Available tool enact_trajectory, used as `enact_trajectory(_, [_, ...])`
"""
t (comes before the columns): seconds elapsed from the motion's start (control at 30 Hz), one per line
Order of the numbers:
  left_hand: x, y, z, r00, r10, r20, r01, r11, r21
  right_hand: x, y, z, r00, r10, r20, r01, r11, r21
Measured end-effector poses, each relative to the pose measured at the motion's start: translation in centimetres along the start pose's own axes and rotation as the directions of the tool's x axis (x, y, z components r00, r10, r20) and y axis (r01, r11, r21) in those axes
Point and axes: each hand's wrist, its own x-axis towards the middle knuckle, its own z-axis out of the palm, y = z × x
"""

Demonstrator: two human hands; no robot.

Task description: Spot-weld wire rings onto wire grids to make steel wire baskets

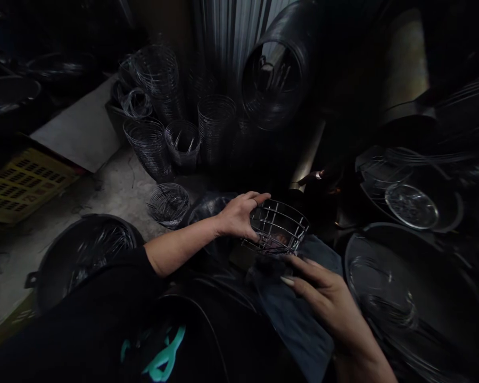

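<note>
One wire basket [282,224] over the lap [295,314], L hand [239,215] wrapped on its left side, prob. to steady it; R hand [327,300] by the near edge, can't tell if gripping; pan [443,287] w/ wires close at right, likely for quick reach

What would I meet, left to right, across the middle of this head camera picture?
Yellow crate → small wire basket → left hand → wire frame it grips → right hand → big dark basin.
</note>
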Motion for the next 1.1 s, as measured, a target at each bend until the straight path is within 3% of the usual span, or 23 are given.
enact_trajectory(0.13, [0.0,0.4,0.5,0.996,0.085,0.011,-0.086,0.995,0.058,2.1,-0.6,-0.5,0.992,-0.087,0.086,0.101,0.98,-0.172])
enact_trajectory(0.23, [0.0,0.6,0.7,0.991,0.132,0.022,-0.133,0.987,0.087,3.4,-0.2,-0.8,0.988,-0.142,0.067,0.157,0.896,-0.416])
enact_trajectory(0.37, [0.3,0.6,0.6,0.991,0.133,-0.025,-0.13,0.988,0.085,3.6,0.5,-0.6,0.95,-0.292,0.108,0.267,0.583,-0.767])
enact_trajectory(0.47, [0.7,0.6,0.5,0.988,0.129,-0.079,-0.126,0.991,0.041,3.6,0.7,-0.3,0.903,-0.395,0.169,0.34,0.419,-0.842])
enact_trajectory(0.63, [1.6,0.9,0.1,0.987,0.126,-0.101,-0.131,0.991,-0.038,4.4,0.8,-1.1,0.816,-0.565,0.124,0.407,0.408,-0.817])
enact_trajectory(0.83, [3.3,1.0,-0.3,0.977,0.139,-0.162,-0.151,0.987,-0.06,6.1,0.9,-2.5,0.733,-0.672,0.11,0.465,0.377,-0.801])
enact_trajectory(1.1, [7.0,0.9,-0.8,0.976,0.082,-0.2,-0.113,0.982,-0.149,9.3,-0.2,-4.6,0.701,-0.708,0.092,0.449,0.337,-0.827])
